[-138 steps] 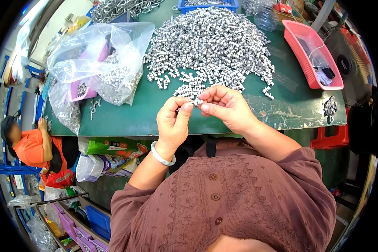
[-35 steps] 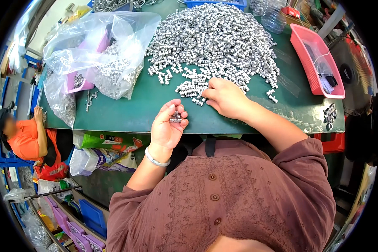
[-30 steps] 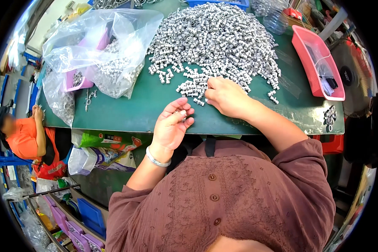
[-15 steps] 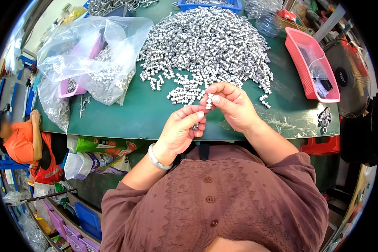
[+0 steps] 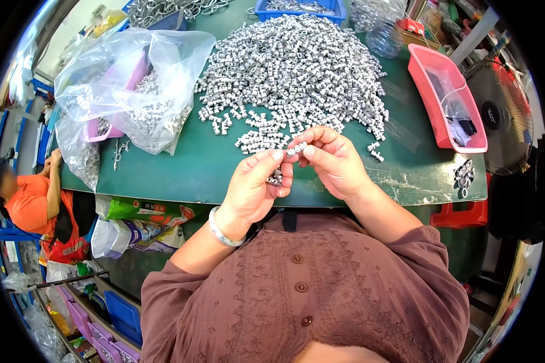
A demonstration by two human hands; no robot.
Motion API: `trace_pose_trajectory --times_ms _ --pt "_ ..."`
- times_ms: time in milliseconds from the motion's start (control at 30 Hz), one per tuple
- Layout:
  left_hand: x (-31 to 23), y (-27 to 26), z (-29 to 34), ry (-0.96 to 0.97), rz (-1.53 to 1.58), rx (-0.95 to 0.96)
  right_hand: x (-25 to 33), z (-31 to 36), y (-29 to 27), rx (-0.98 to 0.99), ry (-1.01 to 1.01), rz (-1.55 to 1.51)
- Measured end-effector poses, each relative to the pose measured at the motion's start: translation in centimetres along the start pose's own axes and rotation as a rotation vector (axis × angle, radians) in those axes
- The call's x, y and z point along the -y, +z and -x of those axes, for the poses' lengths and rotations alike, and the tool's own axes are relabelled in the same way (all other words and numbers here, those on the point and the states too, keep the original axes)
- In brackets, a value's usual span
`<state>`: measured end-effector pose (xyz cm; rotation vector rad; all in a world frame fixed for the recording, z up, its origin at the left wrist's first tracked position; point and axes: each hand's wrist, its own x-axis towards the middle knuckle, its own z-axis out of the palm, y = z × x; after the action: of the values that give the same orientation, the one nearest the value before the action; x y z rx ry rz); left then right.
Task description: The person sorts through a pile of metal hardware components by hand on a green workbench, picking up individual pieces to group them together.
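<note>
Heaped ribbed pieces point(image 5: 293, 66): metal look, silvery, semi-bright. Held ribbed piece point(image 5: 297, 149): same finish. Green surface point(image 5: 157, 181): smooth, low gloss, scuffed rough near right corner. Clear bag point(image 5: 184, 45): thin plastic film, shiny, crinkled. Pink basket point(image 5: 428, 100): moulded plastic, perforated walls. Red stool point(image 5: 466, 216): glossy plastic. Bangle point(image 5: 216, 230): smooth, polished. Brown blouse point(image 5: 369, 272): matt cloth, textured embroidery.

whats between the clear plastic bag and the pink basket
In the head view, a big heap of small silvery parts lies beside the clear plastic bag, then a stretch of green tabletop before the pink basket.
</note>
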<state>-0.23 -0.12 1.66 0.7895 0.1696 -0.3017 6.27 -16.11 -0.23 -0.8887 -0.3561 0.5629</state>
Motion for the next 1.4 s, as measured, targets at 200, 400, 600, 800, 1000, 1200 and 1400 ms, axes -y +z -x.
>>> trace_pose_trajectory --times_ms 200,400,600,800,1000,1200,1400 --pt "0.4 -0.1 -0.4 0.042 -0.041 -0.084 0.0 0.4 0.3 -0.022 -0.111 0.169" --pt "0.6 -0.3 -0.6 0.042 -0.017 -0.066 0.4 0.4 1.0 0.043 -0.209 0.265" --pt "0.6 -0.9 -0.7 0.012 0.018 -0.026 0.8 0.1 -0.7 -0.039 -0.238 0.721" --pt "0.6 -2.2 -0.7 0.034 0.044 -0.042 -0.2 0.2 -2.5 0.0 -0.35 1.452" --pt "0.7 -2.8 -0.8 0.049 0.225 -0.104 -1.3 0.0 -1.4 -0.037 -0.375 1.767" --pt "1.2 -3.4 -0.8 -0.03 0.157 -0.165 -1.8 -0.2 -1.9 -0.039 -0.468 1.675" --pt "1.4 -2.9 -0.4 -0.023 0.07 -0.172 -0.7 0.4 -0.9 -0.033 -0.346 0.922"
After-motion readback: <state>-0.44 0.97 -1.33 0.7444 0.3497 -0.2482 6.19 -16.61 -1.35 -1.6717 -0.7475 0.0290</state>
